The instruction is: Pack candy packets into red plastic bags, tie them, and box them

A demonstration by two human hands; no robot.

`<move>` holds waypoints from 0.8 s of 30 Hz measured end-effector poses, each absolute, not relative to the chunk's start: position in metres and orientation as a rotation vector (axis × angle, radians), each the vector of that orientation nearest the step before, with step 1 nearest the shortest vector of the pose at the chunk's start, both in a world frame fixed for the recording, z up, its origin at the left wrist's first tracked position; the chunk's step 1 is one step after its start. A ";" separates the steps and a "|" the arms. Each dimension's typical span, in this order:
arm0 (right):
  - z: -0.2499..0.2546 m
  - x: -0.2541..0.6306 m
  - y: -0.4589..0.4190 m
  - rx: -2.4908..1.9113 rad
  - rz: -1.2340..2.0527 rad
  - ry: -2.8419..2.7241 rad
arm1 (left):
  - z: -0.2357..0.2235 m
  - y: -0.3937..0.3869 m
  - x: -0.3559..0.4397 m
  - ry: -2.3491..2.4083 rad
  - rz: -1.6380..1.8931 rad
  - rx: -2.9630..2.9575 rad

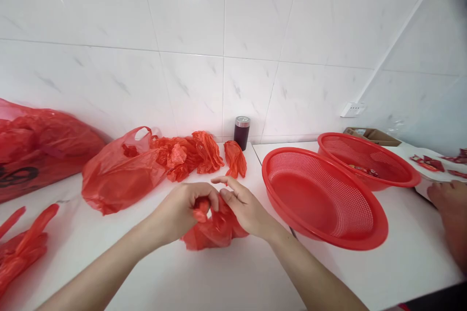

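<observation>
In the middle of the white table lies a small red plastic bag (209, 234), its top gathered between both hands. My left hand (186, 206) is curled round a bunched part of the bag, fingers closed on it. On the other side my right hand (247, 204) pinches the plastic; its index finger stretches out toward the left hand. What the bag contains is hidden by the plastic and my hands. Just beyond the hands, crumpled red plastic bags (188, 155) lie in a row, with another small one (235, 158) by itself.
A larger red bag (120, 175) and a bulky one (47, 141) sit left; another (25, 248) lies nearer. Two red baskets (268, 182) (414, 175) stand right, the farther holding small packets. A dark tumbler (241, 135) stands by the wall. Another person's hand (450, 204) is far right.
</observation>
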State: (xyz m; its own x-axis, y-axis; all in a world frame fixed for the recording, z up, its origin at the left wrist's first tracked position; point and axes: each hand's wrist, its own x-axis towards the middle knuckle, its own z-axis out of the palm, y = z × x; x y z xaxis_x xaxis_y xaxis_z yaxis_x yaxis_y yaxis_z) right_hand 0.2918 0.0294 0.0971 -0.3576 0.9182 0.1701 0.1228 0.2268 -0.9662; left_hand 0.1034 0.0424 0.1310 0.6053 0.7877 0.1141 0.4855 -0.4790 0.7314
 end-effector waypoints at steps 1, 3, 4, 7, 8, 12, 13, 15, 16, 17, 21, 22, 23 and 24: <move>0.091 0.290 0.032 -0.959 1.297 -1.657 | 0.121 0.042 0.105 1.084 0.671 2.257; 0.082 0.287 0.035 -0.876 1.457 -1.593 | 0.104 0.042 0.107 1.195 0.855 2.428; 0.079 0.286 0.035 -0.836 1.544 -1.569 | 0.097 0.041 0.108 1.212 0.938 2.490; 0.076 0.283 0.035 -0.800 1.651 -1.501 | 0.087 0.040 0.109 1.196 1.073 2.511; 0.076 0.282 0.034 -0.817 1.597 -1.483 | 0.086 0.040 0.108 1.177 1.066 2.485; 0.067 0.290 0.023 -0.923 1.269 -1.446 | 0.081 0.037 0.085 1.205 0.774 2.333; 0.060 0.295 0.020 -0.964 1.236 -1.413 | 0.076 0.034 0.074 1.272 0.689 2.290; 0.040 0.306 0.012 -1.063 1.221 -1.290 | 0.061 0.026 0.049 1.437 0.586 2.151; 0.028 0.311 0.008 -1.115 1.230 -1.216 | 0.052 0.020 0.037 1.496 0.574 2.056; 0.016 0.315 0.005 -1.163 1.247 -1.145 | 0.043 0.013 0.028 1.530 0.579 1.950; -0.013 0.316 0.001 -1.279 1.199 -1.072 | 0.021 -0.010 0.022 1.681 0.740 1.706; -0.014 0.312 0.001 -1.317 1.135 -1.117 | 0.020 -0.012 0.028 1.722 0.825 1.707; -0.013 0.307 0.001 -1.366 1.058 -1.185 | 0.020 -0.011 0.037 1.732 0.909 1.726; -0.012 0.301 0.001 -1.423 0.981 -1.271 | 0.021 -0.008 0.046 1.702 0.978 1.760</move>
